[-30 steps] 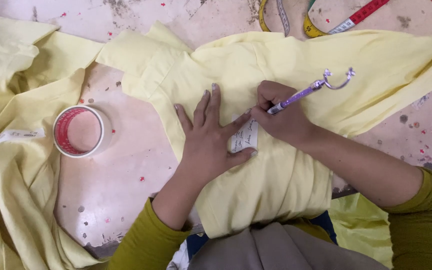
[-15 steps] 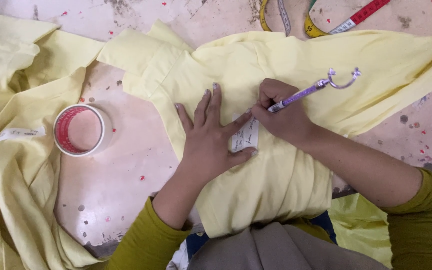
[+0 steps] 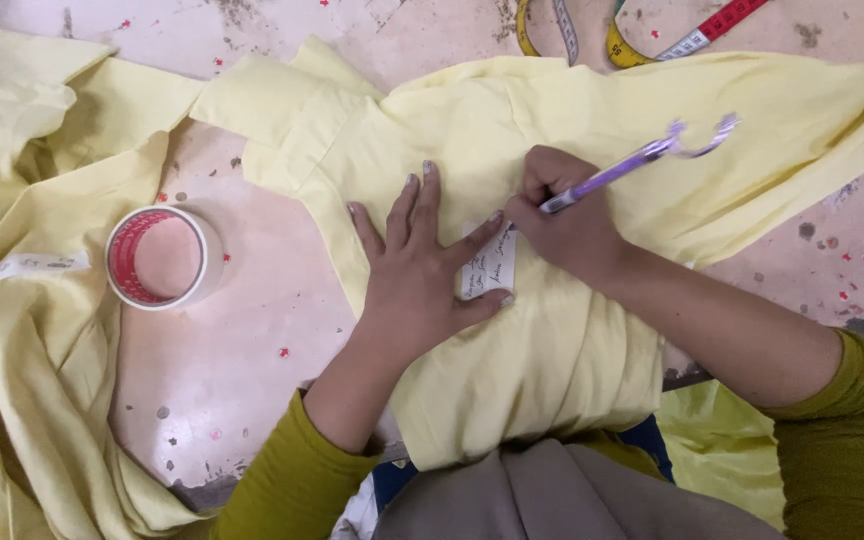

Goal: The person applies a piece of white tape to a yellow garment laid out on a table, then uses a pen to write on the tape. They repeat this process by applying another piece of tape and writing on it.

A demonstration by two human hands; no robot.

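Gripping purple pen (image 3: 607,178), right hand (image 3: 567,225) curled.

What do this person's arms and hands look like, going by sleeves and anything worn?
Both arms wear olive-green long sleeves pushed up, leaving the forearms bare. The left hand and right hand are bare: no gloves, and no rings or watch visible. The left hand's fingernails look grey-painted.
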